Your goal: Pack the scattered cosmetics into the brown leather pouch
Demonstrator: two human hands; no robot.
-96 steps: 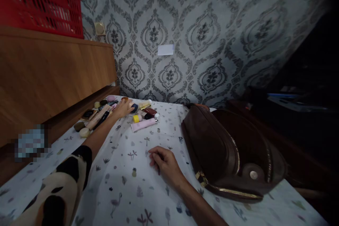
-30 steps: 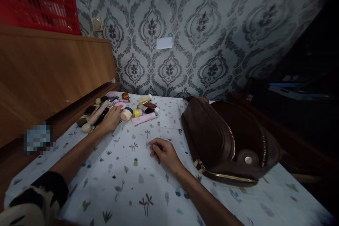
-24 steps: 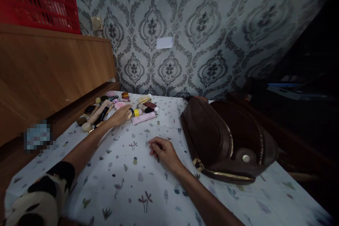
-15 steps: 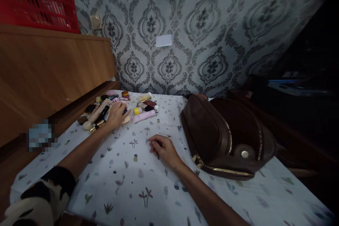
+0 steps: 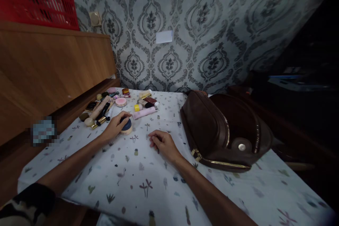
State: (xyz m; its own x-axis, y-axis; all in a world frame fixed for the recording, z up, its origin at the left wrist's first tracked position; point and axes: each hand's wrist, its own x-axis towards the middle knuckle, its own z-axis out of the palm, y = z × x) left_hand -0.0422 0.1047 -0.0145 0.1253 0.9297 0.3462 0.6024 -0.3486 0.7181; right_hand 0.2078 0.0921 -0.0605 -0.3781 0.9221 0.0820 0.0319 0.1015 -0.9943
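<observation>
My left hand (image 5: 116, 125) is closed around a small round jar (image 5: 126, 127) with a dark blue lid and a pale peach base, low over the printed cloth. Its thumb and fingers grip the lid from the left. Just behind it lie a pink tube (image 5: 145, 112) and a round pink compact (image 5: 121, 102). My right hand (image 5: 164, 144) rests on the cloth in the middle, fingers curled loosely and nothing visible in them. To its right sits a brown leather bag (image 5: 206, 130), its zipped top gaping.
Several cosmetics, among them a gold-and-black tube (image 5: 98, 123) and brushes, lie at the back left of the cloth (image 5: 143, 194). A wooden cabinet (image 5: 53, 60) with a red basket (image 5: 37, 1) on top borders the left. The patterned wall (image 5: 169, 63) stands behind.
My left hand has drawn back toward me from the cosmetics pile, bringing the blue-lidded jar with it. The pink compact is now uncovered. My right hand stays in place.
</observation>
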